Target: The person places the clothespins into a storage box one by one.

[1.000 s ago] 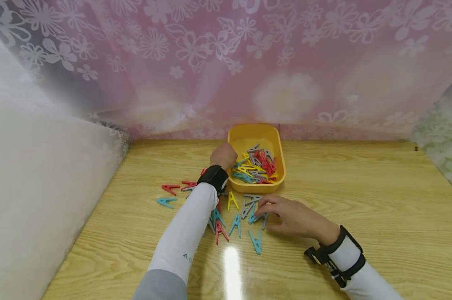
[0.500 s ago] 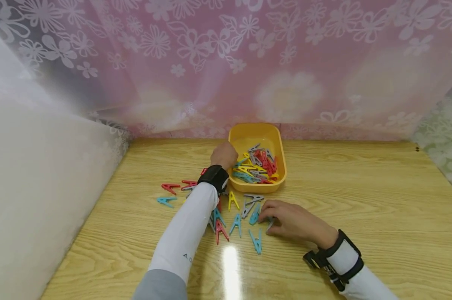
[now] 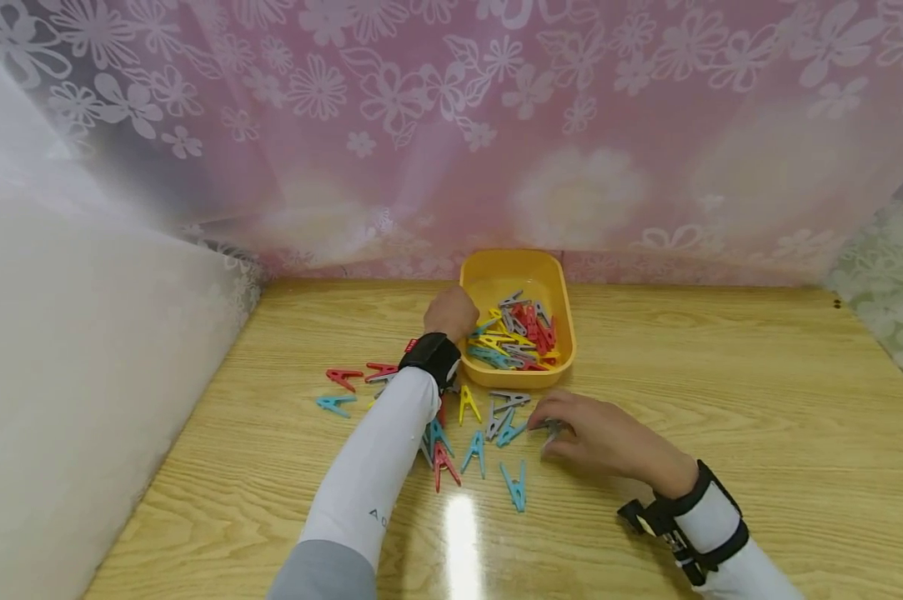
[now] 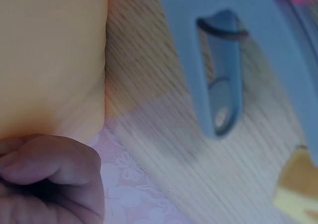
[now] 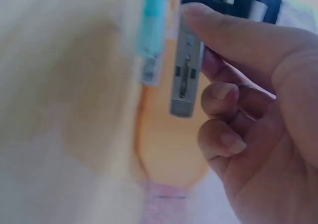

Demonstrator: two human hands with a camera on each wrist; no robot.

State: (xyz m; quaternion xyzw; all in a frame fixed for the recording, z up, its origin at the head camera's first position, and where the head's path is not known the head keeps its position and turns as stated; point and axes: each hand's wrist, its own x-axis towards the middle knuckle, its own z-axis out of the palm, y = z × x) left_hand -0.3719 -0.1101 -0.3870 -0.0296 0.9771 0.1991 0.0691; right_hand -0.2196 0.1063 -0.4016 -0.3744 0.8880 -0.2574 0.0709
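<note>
My left hand grips the left rim of a yellow plastic basket; in the left wrist view its curled fingers lie against the basket wall. Inside the basket is a heap of clothespins in red, yellow, grey and blue. At the right of the loose pins, my right hand pinches a grey clothespin between thumb and fingers, low over the table. Close to its fingertips lies a blue clothespin, with grey ones beside it.
More clothespins lie scattered in front of the basket, among them a yellow one, a red one and a blue one. My left forearm covers part of the pile. A pink flowered curtain hangs behind the wooden table.
My right hand has picked a grey clothespin out from beside the blue one and drawn slightly right. The blue clothespin has shifted a little. My left hand stays at the basket rim.
</note>
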